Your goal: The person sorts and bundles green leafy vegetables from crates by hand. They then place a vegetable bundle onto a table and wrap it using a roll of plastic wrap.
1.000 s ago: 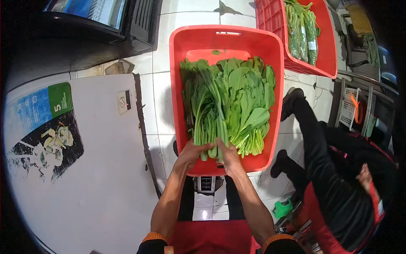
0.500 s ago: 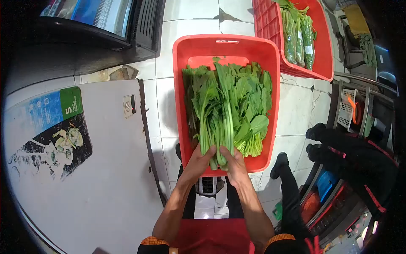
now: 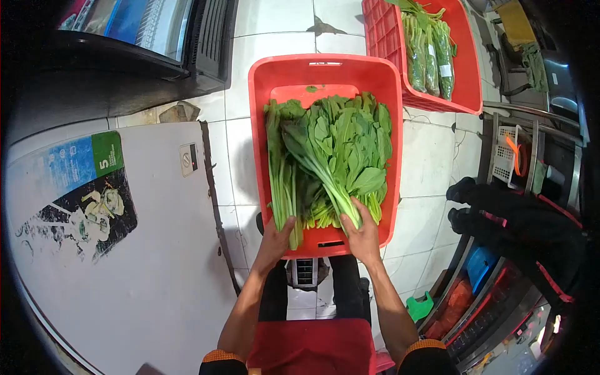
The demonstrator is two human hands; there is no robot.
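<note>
A red crate sits on the tiled floor in front of me, with leafy greens piled inside. My left hand grips the stem ends of a bunch of greens along the crate's left side. In my right hand are the pale stems of another bunch, its leaves slanting up and to the left over the pile. The two hands are apart, both near the crate's front edge.
A second red crate with wrapped greens stands at the upper right. A white appliance is on the left, a dark cabinet above it. A person's dark-clothed legs and metal shelving are at the right.
My hands have moved apart from their near-touching position, separating the greens into a left bunch and a right bunch. The other person's leg near the crate has moved away to the right.
</note>
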